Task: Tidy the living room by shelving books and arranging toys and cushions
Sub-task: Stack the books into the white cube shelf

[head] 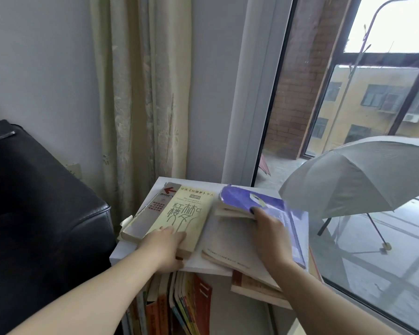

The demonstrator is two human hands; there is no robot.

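The yellow book [179, 213] lies flat on the left of the white shelf top [125, 251], its near corner jutting past the front edge. To its right is the purple book [264, 204], lying on a small, ragged pile of paperbacks. Below that, a large pale book [228, 247] hangs over the shelf's front edge, with another book [252, 290] lower down under my forearm. On the shelf below, a row of upright books [179, 305] shows orange and red spines.

A black sofa [34, 201] crowds the shelf's left side. A pale curtain [140, 93] hangs behind it against the wall. The window [348, 112] runs along the right, and beyond the glass an open grey umbrella [361, 175] stands on the balcony floor.

My left hand [166, 247] grips the yellow book's near edge, thumb flat on the cover and fingers curled underneath. My right hand [271, 233] holds the purple book, thumb pressed on its cover. The other fingers are tucked out of sight, so I cannot tell how far they close.
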